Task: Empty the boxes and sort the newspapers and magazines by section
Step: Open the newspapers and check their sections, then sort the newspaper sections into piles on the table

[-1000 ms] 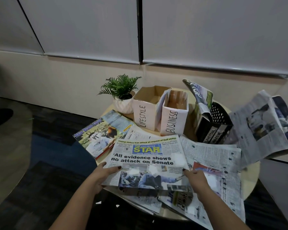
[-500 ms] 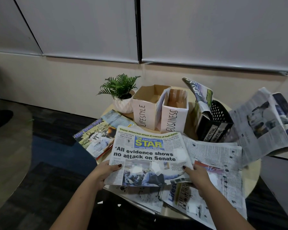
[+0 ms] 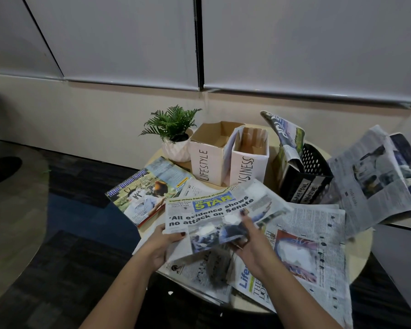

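Note:
Both my hands hold the Philippine Star newspaper (image 3: pixel 214 207) above the round table (image 3: pixel 363 248). My left hand (image 3: pixel 163 244) grips its lower left edge, thumb on top. My right hand (image 3: pixel 249 238) pinches its lower middle, and the paper's right half bends upward. Behind it stand two open white boxes, one marked LIFESTYLE (image 3: pixel 208 160), the other BUSINESS (image 3: pixel 249 162); both look empty inside. A Blue Blade Farm magazine (image 3: pixel 145 191) lies at the table's left edge. Loose newspaper sheets (image 3: pixel 316 236) cover the table under and to the right of my hands.
A potted fern (image 3: pixel 173 136) stands behind the LIFESTYLE box. A black perforated bin (image 3: pixel 306 179) labelled for gamefowl magazines holds a curled magazine (image 3: pixel 285 131). An opened newspaper (image 3: pixel 375 181) droops over the surface at the right. Dark carpet lies to the left.
The Star newspaper has risen off the pile and tilted. My right hand slid from its right edge to its lower middle, and the right half is folding up.

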A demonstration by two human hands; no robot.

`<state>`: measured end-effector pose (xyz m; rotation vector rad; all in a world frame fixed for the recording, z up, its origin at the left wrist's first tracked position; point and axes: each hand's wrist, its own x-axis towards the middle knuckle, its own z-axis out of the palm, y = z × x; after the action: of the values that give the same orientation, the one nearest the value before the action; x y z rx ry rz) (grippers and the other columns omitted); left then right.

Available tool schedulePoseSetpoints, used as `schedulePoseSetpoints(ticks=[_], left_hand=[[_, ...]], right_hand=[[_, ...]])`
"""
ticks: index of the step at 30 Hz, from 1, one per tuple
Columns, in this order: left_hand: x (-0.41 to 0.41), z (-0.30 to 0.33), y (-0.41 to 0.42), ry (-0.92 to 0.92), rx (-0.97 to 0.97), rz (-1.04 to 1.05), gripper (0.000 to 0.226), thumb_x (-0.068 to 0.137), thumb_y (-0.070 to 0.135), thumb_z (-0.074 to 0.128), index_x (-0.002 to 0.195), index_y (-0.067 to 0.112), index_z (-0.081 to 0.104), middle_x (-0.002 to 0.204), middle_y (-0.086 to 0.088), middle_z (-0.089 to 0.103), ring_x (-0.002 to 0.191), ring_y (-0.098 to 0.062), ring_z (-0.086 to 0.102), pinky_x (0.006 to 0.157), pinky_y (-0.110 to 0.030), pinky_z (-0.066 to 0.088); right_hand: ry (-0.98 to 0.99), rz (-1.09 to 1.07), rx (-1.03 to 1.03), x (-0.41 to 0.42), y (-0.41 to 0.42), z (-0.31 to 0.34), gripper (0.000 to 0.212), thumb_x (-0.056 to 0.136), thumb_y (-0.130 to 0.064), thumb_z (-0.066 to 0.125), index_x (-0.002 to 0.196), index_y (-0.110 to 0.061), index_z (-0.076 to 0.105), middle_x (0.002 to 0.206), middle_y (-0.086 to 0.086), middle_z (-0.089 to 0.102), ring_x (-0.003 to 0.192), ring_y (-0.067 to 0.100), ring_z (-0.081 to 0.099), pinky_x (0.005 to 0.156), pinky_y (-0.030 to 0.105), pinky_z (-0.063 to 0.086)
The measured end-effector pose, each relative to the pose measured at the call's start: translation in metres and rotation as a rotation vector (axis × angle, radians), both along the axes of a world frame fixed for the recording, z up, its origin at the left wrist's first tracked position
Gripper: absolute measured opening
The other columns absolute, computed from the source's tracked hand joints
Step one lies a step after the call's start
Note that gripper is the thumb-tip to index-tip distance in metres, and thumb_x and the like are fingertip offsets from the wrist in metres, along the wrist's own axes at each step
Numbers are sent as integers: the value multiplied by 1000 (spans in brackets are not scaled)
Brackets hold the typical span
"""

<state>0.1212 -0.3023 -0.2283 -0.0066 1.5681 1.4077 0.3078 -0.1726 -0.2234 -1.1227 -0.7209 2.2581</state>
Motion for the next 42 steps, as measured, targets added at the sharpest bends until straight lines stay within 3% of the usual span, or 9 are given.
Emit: schedulePoseSetpoints(ticks=[4,11,16,19,25,27,31,34,42], left_hand=[[14,4,5,-50,9,-199,57,82,-7,67,132,9,45,119,-20,66,105,-38,65,84,-50,56],[-43,15,-19,100,18,100,51,76,30,74,120,7,59,101,-15,72,88,-31,70,78,-45,57],[-84,27,-31,-57,50,-145,48,80,46,65,113,11,63,101,-20,72,86,-36,71,70,-47,59],[-80,24,-15,209,-117,-467,42,86,29,69,124,17,58,109,-8,73,97,-26,71,80,-41,57],[-88,1,23,722,-289,-447,34,85,16,69,117,21,58,91,5,70,69,-9,68,56,-22,50],[-93,-9,29,799,-300,-457,45,85,16,70,126,21,52,109,0,69,80,-13,69,64,-26,52],[-97,-37,31,1103,-417,-777,91,81,34,73,152,25,18,153,-5,26,134,-27,38,105,-38,39],[-99,-60,29,1281,-558,-1122,82,84,59,56,152,37,14,160,6,8,145,-29,11,115,-46,19],[-87,-29,83,1491,-755,-1273,43,92,57,40,123,32,57,134,3,50,130,-27,31,105,-47,25]], right_hand=[[-284,19,26,-13,-3,-3,39,96,-2,51,134,2,44,115,24,62,87,34,64,68,40,55],[-88,248,114,5,26,31,17,93,-2,57,106,2,67,100,17,73,85,29,73,62,33,59],[-309,249,255,3,36,6,26,88,-6,66,113,0,65,105,14,73,89,26,71,76,38,58],[-519,222,384,-7,30,-15,46,89,-13,67,130,-4,51,125,11,62,105,28,62,93,43,51],[-732,253,606,-35,20,-36,43,95,-22,56,134,-15,40,125,11,58,92,22,57,72,29,47],[-811,286,634,-41,16,-40,57,94,-17,58,143,-12,29,125,12,55,92,21,58,66,27,45],[-1351,622,953,-41,4,-54,83,91,-45,58,150,-12,10,145,13,24,129,31,35,100,34,39],[-1471,742,1027,-39,-2,-66,74,94,-55,41,151,-15,15,154,9,14,134,35,26,108,40,32],[-1429,752,984,-25,27,-48,48,99,-44,34,142,-23,39,149,-1,34,135,31,27,110,42,26]])
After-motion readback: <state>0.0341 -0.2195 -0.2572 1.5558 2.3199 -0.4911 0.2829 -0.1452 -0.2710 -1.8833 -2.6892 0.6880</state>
